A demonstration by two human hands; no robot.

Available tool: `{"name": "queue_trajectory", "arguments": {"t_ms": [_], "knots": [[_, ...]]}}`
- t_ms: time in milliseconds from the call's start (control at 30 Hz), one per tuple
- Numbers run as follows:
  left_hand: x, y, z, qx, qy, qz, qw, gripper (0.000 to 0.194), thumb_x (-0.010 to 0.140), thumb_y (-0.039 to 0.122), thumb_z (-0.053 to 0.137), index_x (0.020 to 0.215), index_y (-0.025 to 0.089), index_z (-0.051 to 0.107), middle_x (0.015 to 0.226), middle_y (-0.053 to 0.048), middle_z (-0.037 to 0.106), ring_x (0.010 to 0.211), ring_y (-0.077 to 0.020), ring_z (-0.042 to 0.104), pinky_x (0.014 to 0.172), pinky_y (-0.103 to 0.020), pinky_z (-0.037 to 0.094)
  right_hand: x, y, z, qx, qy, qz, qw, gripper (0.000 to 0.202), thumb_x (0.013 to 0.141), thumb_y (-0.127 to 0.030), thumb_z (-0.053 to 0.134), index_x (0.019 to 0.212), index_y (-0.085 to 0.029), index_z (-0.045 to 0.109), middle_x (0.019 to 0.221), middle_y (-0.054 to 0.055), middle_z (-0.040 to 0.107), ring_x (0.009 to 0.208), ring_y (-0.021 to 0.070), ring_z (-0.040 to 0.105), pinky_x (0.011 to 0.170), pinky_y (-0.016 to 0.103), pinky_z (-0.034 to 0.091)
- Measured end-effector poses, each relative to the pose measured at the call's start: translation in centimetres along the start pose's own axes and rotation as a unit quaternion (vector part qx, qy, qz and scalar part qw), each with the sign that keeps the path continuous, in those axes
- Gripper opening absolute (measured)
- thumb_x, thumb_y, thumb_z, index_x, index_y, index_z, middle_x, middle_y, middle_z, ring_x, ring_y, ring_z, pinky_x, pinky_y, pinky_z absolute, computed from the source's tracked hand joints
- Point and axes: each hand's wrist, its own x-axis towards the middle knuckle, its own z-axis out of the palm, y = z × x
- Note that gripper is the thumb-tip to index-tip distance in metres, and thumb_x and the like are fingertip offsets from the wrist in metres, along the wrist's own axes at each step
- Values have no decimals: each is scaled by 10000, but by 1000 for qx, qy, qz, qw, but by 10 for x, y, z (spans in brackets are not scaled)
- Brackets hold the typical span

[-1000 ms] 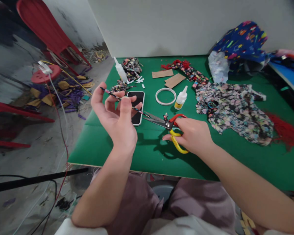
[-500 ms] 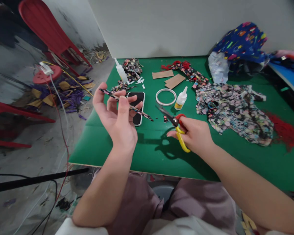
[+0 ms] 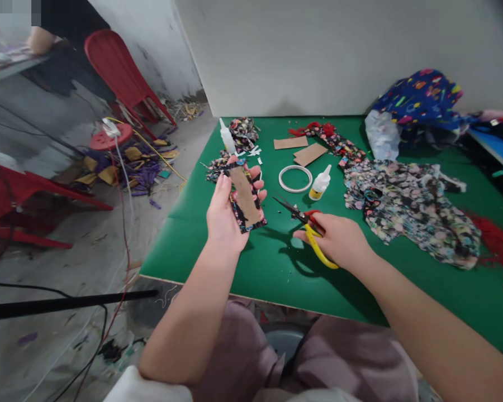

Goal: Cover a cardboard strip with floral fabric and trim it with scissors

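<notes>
My left hand (image 3: 228, 215) holds a cardboard piece (image 3: 246, 198) edged with dark floral cloth, its brown face turned up toward me. The fingers wrap round its sides. In my right hand (image 3: 339, 237) are scissors (image 3: 318, 248) with yellow and red handles; their dark blades point left, slightly parted. Just beyond the scissors stands a white glue bottle (image 3: 320, 183), beside a white ring (image 3: 295, 178). Two brown cardboard strips (image 3: 291, 143) lie farther back. A large piece of floral cloth (image 3: 411, 206) spreads over the right of the green table (image 3: 268, 268).
Another glue bottle (image 3: 226, 137) stands by crumpled floral scraps (image 3: 243, 131) at the back left. A blue patterned bundle (image 3: 421, 106) sits at the back right. Red chairs (image 3: 117, 67) and a stool (image 3: 111, 137) stand left, near a person's arm.
My left hand has turned the piece from edge-on to face-up, showing its brown side. The view has shifted, so the table sits lower and farther right. My right hand still grips the scissors.
</notes>
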Motion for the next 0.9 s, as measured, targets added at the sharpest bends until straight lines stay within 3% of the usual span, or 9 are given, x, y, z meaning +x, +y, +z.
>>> {"name": "queue_trajectory", "arguments": {"t_ms": [133,267,367,433,500,633,700,800,900], "knots": [[1,3,-2,32,12,-37,999,438,915,471,279,1135,196,540,894,-36,677,527,-72,599,403,-155,441,3,2,2,-34,-59,18,997,555,817,-661,285,588,-203,498,596,42,610,588,184,565,497,261,222],[5,5,-6,102,36,-43,993,481,902,505,281,1032,144,570,692,-28,648,464,-74,567,399,-160,437,4,5,2,-48,-28,-5,998,505,820,-637,318,642,-207,513,657,36,642,617,182,586,497,254,218],[7,5,-14,185,7,-20,982,375,870,477,400,1057,181,532,670,-8,640,472,-95,579,372,-167,432,-2,12,-3,-80,2,22,997,469,793,-641,374,688,-216,540,653,31,648,614,193,598,483,249,218],[6,6,-21,279,-64,-68,956,350,833,488,464,1016,198,538,613,9,606,457,-117,580,330,-174,411,-12,23,-8,-98,33,62,993,433,787,-627,407,758,-225,568,654,26,653,601,197,602,475,247,234],[2,8,-28,397,-151,-124,897,308,794,483,524,892,195,565,586,17,574,447,-124,574,307,-170,391,-27,38,-12,-113,57,88,988,386,792,-581,443,854,-228,585,687,28,665,602,201,608,480,247,271],[-4,13,-39,555,-226,-106,793,304,804,490,495,814,195,572,582,23,581,380,-88,511,311,-160,368,-64,78,-11,-130,69,102,984,334,802,-464,481,984,-210,600,764,48,676,656,208,622,512,254,355],[-5,14,-41,582,-224,-93,776,317,818,497,465,874,206,577,569,32,580,341,-78,477,310,-166,364,-81,98,-7,-144,89,107,980,360,811,-460,477,1019,-190,594,780,63,675,669,217,622,528,271,387],[-4,17,-43,583,-212,-81,780,356,821,515,447,970,219,577,593,31,579,322,-75,454,289,-175,348,-98,118,-5,-181,121,78,973,378,834,-436,464,1023,-138,598,822,108,661,767,249,616,635,325,451],[-1,21,-44,575,-181,-73,795,409,810,530,458,1069,232,563,620,18,577,343,-90,474,271,-184,350,-99,109,-4,-189,175,55,965,380,844,-414,470,1025,-113,613,908,145,637,879,271,589,778,395,469]]}}
